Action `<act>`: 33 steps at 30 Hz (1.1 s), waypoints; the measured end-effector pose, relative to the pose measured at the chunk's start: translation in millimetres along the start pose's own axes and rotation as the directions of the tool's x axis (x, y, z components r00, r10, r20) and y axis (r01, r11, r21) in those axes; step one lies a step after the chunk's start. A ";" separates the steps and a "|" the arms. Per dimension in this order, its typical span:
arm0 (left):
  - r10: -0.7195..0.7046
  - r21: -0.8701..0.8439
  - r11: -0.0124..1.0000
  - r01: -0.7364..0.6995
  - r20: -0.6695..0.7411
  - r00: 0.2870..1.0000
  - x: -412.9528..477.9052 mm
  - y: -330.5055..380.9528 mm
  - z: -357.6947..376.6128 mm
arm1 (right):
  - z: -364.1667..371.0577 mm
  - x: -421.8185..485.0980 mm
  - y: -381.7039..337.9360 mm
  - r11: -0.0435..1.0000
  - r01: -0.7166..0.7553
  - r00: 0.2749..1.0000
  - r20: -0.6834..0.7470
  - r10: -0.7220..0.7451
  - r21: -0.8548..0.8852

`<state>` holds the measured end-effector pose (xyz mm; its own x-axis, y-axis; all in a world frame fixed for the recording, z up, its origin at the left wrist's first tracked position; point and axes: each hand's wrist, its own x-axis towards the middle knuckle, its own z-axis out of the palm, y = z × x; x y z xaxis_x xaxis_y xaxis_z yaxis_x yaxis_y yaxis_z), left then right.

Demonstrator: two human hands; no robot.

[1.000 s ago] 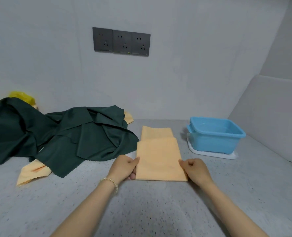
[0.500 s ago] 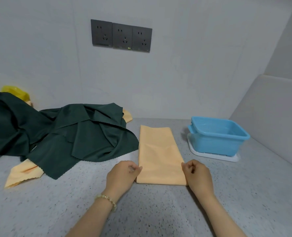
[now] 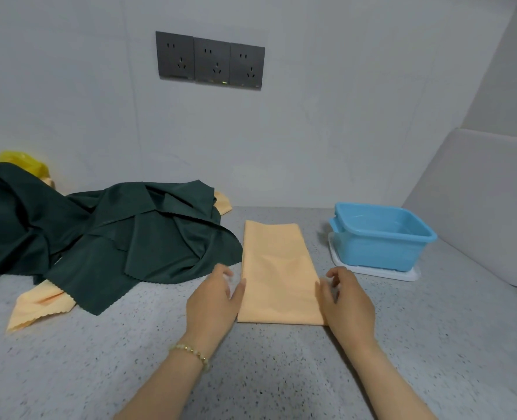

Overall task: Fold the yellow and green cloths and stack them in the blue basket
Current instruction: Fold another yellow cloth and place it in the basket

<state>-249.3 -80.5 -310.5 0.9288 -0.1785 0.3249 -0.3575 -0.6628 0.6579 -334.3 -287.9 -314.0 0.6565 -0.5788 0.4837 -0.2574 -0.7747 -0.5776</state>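
**Folded yellow strip lies between two open hands on the counter**

A grey speckled counter [image 3: 281,374] runs back to a pale wall and carries everything. The biggest thing on it is a heap of dark green cloths [image 3: 115,237], rumpled and unfolded, with zigzag-cut edges. It spreads from the left border of the view almost to the middle.

Just right of the heap lies the yellow cloth [image 3: 278,268], folded into a long, smooth, pale orange-yellow strip that runs away from the person. Its far left side touches or sits just beside the green heap. The blue basket [image 3: 381,237] stands to the right of the strip, a gap apart from it, on a white tray [image 3: 402,272]; nothing shows inside it. A second yellow cloth [image 3: 36,307] sticks out from under the near left of the green heap.

The left hand [image 3: 213,301] sits at the strip's near left edge, thumb against it and fingers loose, gripping nothing. The right hand [image 3: 346,301] sits at the near right edge, fingers loosely curled, also holding nothing.

Bare counter lies in front of the strip's near edge and between the strip and the basket.
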 end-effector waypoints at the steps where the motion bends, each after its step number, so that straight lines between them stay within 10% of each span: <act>1: 0.102 0.010 0.995 -0.102 -0.063 0.993 1.2 3.9 1.2 | -0.1 0.1 -3.3 0.997 0.082 0.996 -0.023 -0.082 -0.007; 5: 0.372 0.137 0.904 -0.405 0.213 0.903 14.6 22.4 15.7 | 14.9 10.2 -20.7 0.929 0.343 0.913 0.284 -0.294 -0.141; 10: 0.218 0.295 0.859 -0.419 0.529 0.820 24.2 12.5 33.7 | 34.1 13.4 -16.2 0.901 0.339 0.789 0.603 -0.115 -0.271; 33: 0.240 0.174 0.815 -0.553 0.767 0.595 -29.3 -9.6 -21.8 | -55.5 -35.0 25.7 0.764 0.634 0.543 0.773 -0.328 -0.122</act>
<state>-275.2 -53.0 -311.5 0.5420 -0.8231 -0.1698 -0.7879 -0.5679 0.2380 -403.2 -301.7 -309.2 0.9891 0.1361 -0.0560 0.1331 -0.9896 -0.0540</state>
